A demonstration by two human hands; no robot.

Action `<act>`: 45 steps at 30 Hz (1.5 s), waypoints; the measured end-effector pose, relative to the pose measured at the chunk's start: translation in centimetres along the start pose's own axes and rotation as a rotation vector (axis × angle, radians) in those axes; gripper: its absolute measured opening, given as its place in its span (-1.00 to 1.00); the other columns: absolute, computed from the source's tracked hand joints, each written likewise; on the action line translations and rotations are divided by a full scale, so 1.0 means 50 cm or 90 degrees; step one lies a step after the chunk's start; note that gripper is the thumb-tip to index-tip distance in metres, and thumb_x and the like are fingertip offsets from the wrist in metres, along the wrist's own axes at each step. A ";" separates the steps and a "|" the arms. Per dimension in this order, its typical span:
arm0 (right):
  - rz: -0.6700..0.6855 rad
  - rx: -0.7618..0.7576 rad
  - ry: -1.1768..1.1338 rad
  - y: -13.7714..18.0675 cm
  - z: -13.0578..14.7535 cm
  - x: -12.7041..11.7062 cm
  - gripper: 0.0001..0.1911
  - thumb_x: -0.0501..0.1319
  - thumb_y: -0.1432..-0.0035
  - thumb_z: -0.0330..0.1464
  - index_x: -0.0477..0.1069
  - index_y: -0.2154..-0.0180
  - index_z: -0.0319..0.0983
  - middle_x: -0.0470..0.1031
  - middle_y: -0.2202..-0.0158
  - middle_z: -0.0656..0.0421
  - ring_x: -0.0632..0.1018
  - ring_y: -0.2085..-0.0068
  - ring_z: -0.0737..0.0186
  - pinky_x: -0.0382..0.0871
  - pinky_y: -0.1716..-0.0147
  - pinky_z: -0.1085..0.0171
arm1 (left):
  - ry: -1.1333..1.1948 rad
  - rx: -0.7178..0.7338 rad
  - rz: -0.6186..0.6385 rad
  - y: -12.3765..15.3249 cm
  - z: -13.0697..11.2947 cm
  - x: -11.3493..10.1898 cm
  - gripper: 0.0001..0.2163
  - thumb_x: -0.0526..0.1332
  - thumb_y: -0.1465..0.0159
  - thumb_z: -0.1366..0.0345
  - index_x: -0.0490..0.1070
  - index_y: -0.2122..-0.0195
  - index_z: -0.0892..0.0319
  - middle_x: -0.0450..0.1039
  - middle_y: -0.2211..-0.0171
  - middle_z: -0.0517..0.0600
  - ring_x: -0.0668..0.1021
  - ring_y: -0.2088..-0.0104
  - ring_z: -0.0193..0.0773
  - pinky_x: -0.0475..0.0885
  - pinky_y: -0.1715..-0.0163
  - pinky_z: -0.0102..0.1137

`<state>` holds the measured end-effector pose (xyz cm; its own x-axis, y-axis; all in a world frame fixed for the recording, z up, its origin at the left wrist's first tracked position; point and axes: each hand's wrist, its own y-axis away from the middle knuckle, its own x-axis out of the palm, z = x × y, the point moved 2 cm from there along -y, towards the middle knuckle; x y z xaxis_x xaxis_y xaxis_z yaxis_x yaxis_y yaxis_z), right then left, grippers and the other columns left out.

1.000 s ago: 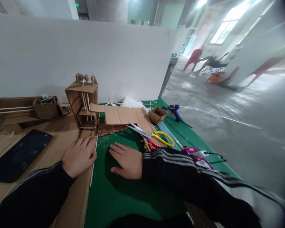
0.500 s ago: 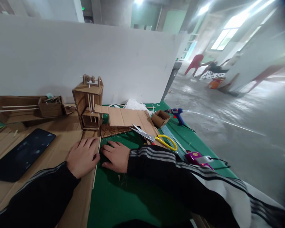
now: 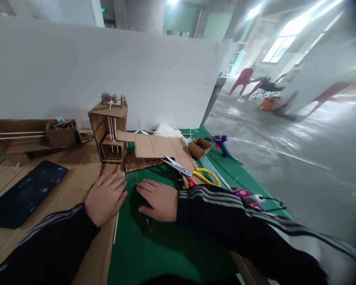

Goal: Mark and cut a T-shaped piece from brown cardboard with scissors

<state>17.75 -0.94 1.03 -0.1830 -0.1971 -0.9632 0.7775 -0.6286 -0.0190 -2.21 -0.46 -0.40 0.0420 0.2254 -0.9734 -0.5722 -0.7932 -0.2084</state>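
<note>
Just beneath left hand (image 3: 106,200): cardboard (image 3: 76,184).

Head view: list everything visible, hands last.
Table: 1, green, below
Partition: 1, white, back
Sheet: 1, brown, left
Device: 1, black, on sheet
Long box: 1, brown, far left
Tall box: 1, brown, left
Card: several, brown, centre
String: heap, white, back
Small box: 1, brown, right
Glue gun: 1, blue, right
Scissors: 1, yellow, red, on card
Rods: several, clear, right
Unclear item: 1, purple, right
Chair: 1+, red, background
Container: 1, orange, floor
Left hand: 1, black sleeve, sheet's edge
Right hand: 1, black sleeve, over table
</note>
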 end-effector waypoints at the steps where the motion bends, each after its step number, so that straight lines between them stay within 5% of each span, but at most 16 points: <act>1: -0.011 0.014 0.004 -0.021 -0.006 0.006 -0.37 0.15 -0.24 -0.17 0.20 -0.20 -0.46 0.28 -0.24 -0.10 0.26 -0.26 -0.16 0.23 -0.20 -0.04 | 0.001 0.002 0.000 0.000 -0.001 -0.001 -0.64 0.00 -0.36 0.26 0.46 -0.04 0.29 0.47 -0.09 0.15 0.36 -0.18 0.07 0.14 -0.18 0.03; 7: -0.045 0.046 0.022 -0.089 -0.026 0.028 -0.39 0.15 -0.23 -0.17 0.22 -0.20 -0.39 0.30 -0.23 -0.08 0.28 -0.22 -0.19 0.29 -0.10 -0.18 | 0.024 0.005 0.003 0.004 0.000 -0.007 -0.69 0.06 -0.34 0.28 0.49 0.01 0.25 0.50 -0.04 0.11 0.39 -0.15 0.05 0.22 -0.14 -0.02; 19: 0.041 -0.043 -0.027 0.003 0.002 0.017 -0.34 0.17 -0.22 -0.16 0.20 -0.22 -0.44 0.30 -0.24 -0.06 0.28 -0.25 -0.14 0.25 -0.19 0.01 | 0.088 -0.019 0.021 0.004 0.021 0.000 -0.79 0.13 -0.31 0.25 0.58 0.19 0.07 0.60 0.09 -0.06 0.47 -0.06 -0.03 0.30 -0.06 -0.05; 25: 0.077 -0.076 -0.055 0.045 0.013 0.002 -0.40 0.21 -0.20 -0.22 0.27 -0.17 -0.44 0.34 -0.21 -0.05 0.33 -0.23 -0.03 0.20 -0.24 0.14 | 0.096 -0.064 0.024 0.003 0.032 0.007 -0.64 0.15 -0.29 0.19 0.43 -0.05 0.24 0.52 -0.02 0.10 0.48 -0.03 -0.01 0.34 -0.02 -0.08; 38: -0.008 -0.014 -0.041 -0.039 -0.001 0.031 -0.39 0.17 -0.23 -0.23 0.20 -0.21 -0.44 0.25 -0.27 -0.10 0.24 -0.27 -0.15 0.18 -0.22 -0.08 | 0.073 -0.036 0.031 0.003 0.012 -0.019 -0.79 0.18 -0.22 0.21 0.47 0.16 0.14 0.51 -0.01 0.05 0.43 -0.08 -0.01 0.29 -0.08 -0.07; 45: 0.002 -0.034 -0.053 -0.008 0.003 0.029 -0.35 0.17 -0.22 -0.20 0.20 -0.21 -0.47 0.25 -0.26 -0.13 0.25 -0.28 -0.02 0.11 -0.28 0.14 | 0.050 0.009 0.038 0.013 -0.013 -0.034 -0.76 0.08 -0.29 0.29 0.52 0.18 0.21 0.49 -0.05 0.12 0.40 -0.10 0.12 0.26 -0.07 0.06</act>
<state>17.09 -1.07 -0.30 -0.2274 -0.2620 -0.9379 0.8091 -0.5867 -0.0323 -2.13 -1.72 1.07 0.0712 0.1328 -0.9886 -0.5875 -0.7954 -0.1492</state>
